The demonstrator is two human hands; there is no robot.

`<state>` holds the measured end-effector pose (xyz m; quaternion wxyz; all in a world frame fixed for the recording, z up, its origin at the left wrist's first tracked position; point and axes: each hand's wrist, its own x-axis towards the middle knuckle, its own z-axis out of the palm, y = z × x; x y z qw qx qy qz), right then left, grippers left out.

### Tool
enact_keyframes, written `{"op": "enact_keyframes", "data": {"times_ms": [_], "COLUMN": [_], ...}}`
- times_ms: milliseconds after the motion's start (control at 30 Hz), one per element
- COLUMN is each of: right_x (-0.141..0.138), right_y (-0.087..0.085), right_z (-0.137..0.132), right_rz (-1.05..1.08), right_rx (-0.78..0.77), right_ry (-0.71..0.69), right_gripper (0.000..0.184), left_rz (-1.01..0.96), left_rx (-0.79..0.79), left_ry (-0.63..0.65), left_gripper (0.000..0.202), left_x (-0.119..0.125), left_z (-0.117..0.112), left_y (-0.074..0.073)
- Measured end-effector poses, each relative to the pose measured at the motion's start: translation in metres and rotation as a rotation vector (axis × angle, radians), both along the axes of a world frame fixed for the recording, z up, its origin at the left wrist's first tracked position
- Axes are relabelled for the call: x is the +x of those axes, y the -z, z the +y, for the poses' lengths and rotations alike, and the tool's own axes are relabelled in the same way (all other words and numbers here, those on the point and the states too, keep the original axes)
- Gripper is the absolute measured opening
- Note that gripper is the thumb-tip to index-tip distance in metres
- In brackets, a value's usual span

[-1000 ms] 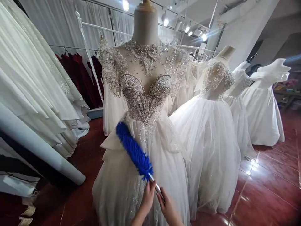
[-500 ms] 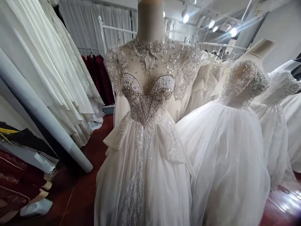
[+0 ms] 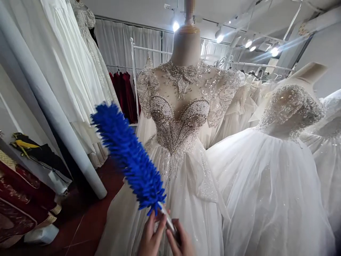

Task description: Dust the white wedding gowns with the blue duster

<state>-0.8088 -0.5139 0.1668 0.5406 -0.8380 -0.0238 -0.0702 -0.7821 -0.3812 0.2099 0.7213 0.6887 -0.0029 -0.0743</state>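
A blue fluffy duster points up and to the left across the middle of the view. My left hand pinches its pale handle just below the blue head. Lower down on the same handle, my right hand has its fingers closed. Behind the duster stands a white wedding dress on a mannequin, with a beaded bodice and sheer lace sleeves. Part of its skirt and waist is hidden by the duster; I cannot tell whether the two touch.
A second white beaded gown stands close on the right. On the left are a slanting grey post, hanging white dresses and dark red embroidered garments. A clothes rack and lit spotlights are behind.
Both my hands and the blue duster have come into view from below. The camera has tilted upward, so the dresses sit lower and further right, and more of the mannequin's neck shows.
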Motion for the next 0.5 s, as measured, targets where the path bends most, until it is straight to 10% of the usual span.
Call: {"op": "enact_keyframes", "data": {"times_ms": [133, 367, 500], "right_x": [0.002, -0.016, -0.025], "right_y": [0.002, 0.093, 0.120], "right_z": [-0.040, -0.090, -0.086], "right_rz": [-0.035, 0.401, 0.460], "right_rx": [0.019, -0.150, -0.103], "right_ry": [0.194, 0.205, 0.166], "right_gripper": [0.046, 0.085, 0.082], "left_rz": [-0.037, -0.013, 0.068], "left_rx": [-0.005, 0.492, 0.523], "left_ry": [0.147, 0.233, 0.225], "left_gripper": [0.065, 0.082, 0.078], "left_x": [0.026, 0.008, -0.012], "left_z": [-0.052, -0.094, -0.086], "left_y": [-0.004, 0.098, 0.118]}}
